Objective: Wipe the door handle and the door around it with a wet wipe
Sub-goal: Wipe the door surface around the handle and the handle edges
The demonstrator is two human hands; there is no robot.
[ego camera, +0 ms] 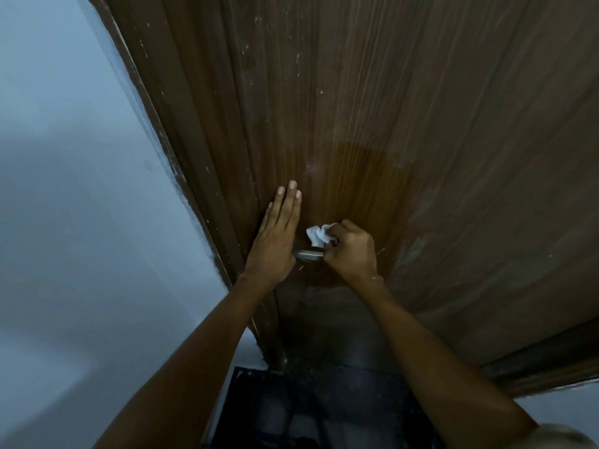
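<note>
Brown wood-grain door (372, 108) fills most of the head view, seen from close up and looking down along it. Scuffs and pale streaks run over the upper part. A darker, glossier patch surrounds the handle zone and reads as wet.

Metal door handle (308, 254) sits low centre, a short grey lever lying roughly horizontal. Only the middle stretch shows; both ends are covered by the hands.

Left hand (275, 234): fingers straight and together, palm flat against the door just left of the handle, near the door's edge. Grip released, holding nothing. Heel of the hand overlaps the handle's left end.

Right hand (351, 247): fingers curled, grip clenched on a crumpled white wet wipe (317, 234). The wipe bunches out from the thumb side, touching the door just above the handle. Knuckles sit at the handle's right end; can't tell if the fingers also wrap the lever.

Both bare forearms come in from the bottom of the view.

Left of the door: dark brown door frame (181, 150), then a pale blue-grey wall (81, 189). Below the door, dark floor (324, 400), dim and hard to read.
</note>
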